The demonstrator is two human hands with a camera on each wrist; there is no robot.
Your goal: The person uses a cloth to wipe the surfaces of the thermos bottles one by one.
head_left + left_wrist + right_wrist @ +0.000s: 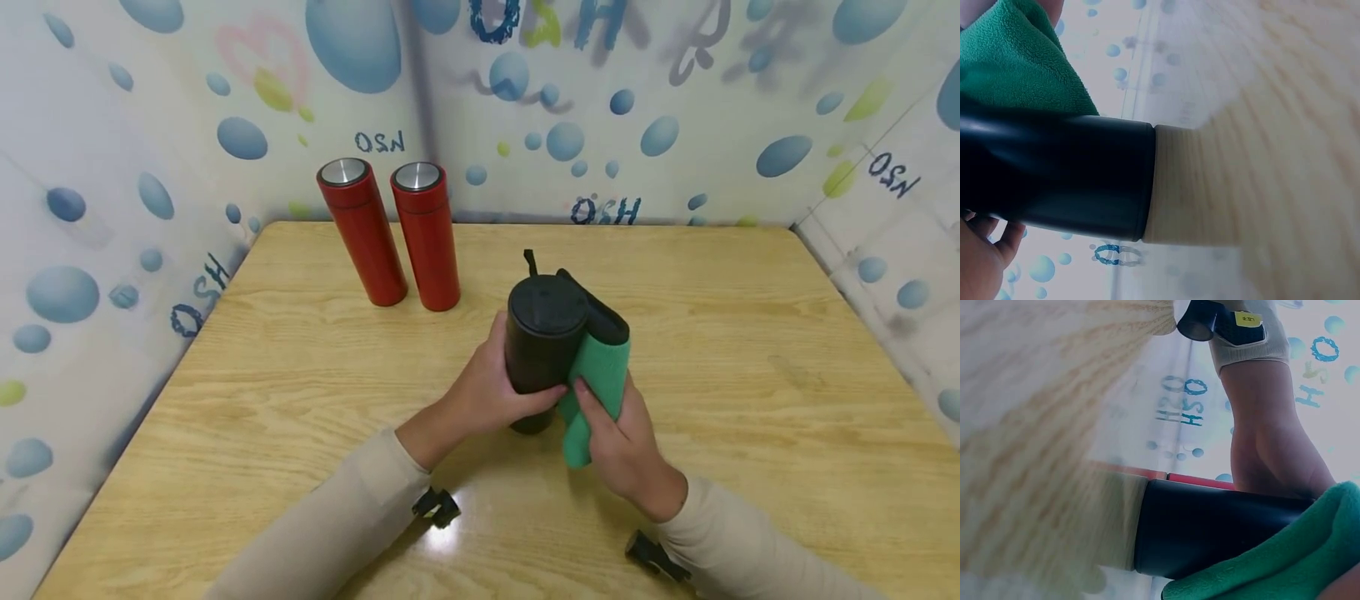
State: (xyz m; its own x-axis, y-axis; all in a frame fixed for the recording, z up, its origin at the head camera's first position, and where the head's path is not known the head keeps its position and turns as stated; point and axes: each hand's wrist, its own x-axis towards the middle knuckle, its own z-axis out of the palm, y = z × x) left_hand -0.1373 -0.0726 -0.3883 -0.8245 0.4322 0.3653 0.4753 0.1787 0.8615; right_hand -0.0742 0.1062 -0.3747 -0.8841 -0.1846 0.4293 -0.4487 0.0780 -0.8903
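A black tumbler (543, 354) with a flat dark lid is upright near the middle of the table, its base right at the tabletop. My left hand (487, 383) grips it round the body, with the thumb across the front. In my right hand (626, 446) is a green cloth (611, 375), held against the tumbler's right side. A black piece (600, 312) slants from beside the lid to the cloth's upper edge. The left wrist view shows the tumbler (1085, 175) with the cloth (1022, 75) along it; in the right wrist view the cloth (1285, 556) partly covers the tumbler (1210, 528).
Two red flasks (367, 242) (431, 250) with silver-topped lids stand at the back left of the wooden table (712, 333). A patterned backdrop (570, 183) rises behind the table and along both sides. Small black devices (437, 507) (656, 557) sit at the wrists.
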